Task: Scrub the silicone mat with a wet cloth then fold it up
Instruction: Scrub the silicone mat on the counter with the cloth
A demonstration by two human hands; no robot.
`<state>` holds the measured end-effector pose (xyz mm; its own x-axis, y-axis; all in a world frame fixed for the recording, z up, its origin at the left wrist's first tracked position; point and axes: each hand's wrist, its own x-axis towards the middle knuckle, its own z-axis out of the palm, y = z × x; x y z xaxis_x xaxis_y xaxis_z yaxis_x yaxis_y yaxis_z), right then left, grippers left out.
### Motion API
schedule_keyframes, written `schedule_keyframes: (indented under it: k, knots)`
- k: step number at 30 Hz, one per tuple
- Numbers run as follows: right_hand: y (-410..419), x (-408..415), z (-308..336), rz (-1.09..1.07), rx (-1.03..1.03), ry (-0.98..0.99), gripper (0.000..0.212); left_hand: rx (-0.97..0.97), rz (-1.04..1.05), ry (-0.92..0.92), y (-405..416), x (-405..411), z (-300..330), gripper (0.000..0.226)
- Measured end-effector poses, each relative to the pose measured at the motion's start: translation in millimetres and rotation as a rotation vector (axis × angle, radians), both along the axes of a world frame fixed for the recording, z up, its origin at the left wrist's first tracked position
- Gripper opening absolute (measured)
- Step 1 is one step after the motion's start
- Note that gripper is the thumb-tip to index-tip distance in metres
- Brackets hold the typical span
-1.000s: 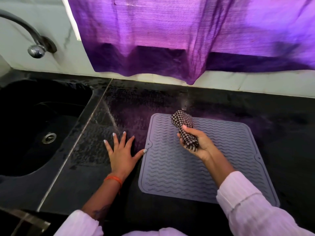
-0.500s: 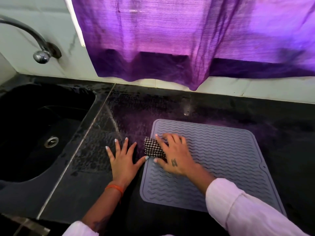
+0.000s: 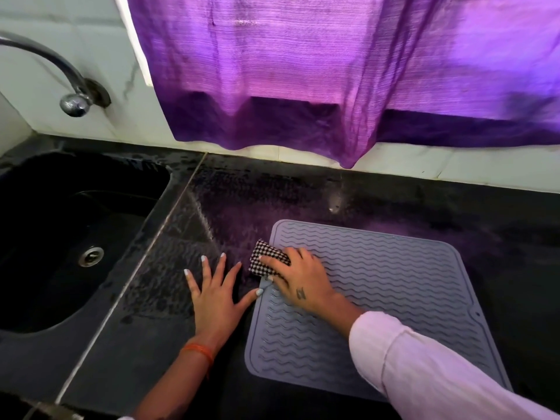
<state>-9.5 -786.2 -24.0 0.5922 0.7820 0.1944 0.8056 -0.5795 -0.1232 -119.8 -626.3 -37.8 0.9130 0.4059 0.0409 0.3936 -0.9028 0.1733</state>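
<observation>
The mat [image 3: 394, 298] lies flat on the dark counter [image 3: 145, 344], to the right of the sink [image 3: 60, 237] and below the hem of the purple curtain [image 3: 303, 71]. All positions below are given relative to the mat.

Hand state: the right hand [image 3: 300, 283] rests on the mat's far left corner, fingers bent over the bunched checked cloth [image 3: 266, 262] and pressing it down onto the ribs. Part of the cloth overhangs the mat's left edge. The left hand [image 3: 215, 295] lies flat on the counter just left of the mat, fingers spread wide and holding nothing; its thumb tip meets the mat's left edge.

Step in hand, as judged: scrubbing, at an early stage. The mat is not yet folded.

Recommended procedure:
1. Keep the left hand bracing the left edge, so that the mat does not slide on the counter, which looks wet.
2. Work the cloth along the wavy ribs rather than across them, so that the fabric reaches the grooves.
3. Cover the mat in overlapping strips from the left edge to the right edge, then the near edge.
4. Keep the cloth bunched under the palm; a loose tail may drag over the counter.

Whether the cloth is wet cannot be confirmed from this view.
</observation>
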Motion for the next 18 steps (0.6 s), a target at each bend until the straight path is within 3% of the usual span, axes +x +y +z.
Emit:
schedule_keyframes:
  k: [13,18]
  knots:
    - [35.4,55.3,-1.8,-0.292,0.028,0.117,0.041,-0.015,0.016,0.012,-2.8,-0.4,3.3,0.102]
    - [2.2,72.4,8.3,-0.503,0.249,0.261,0.043,-0.023,0.013,0.007,-3.0,-0.9,4.0,0.105]
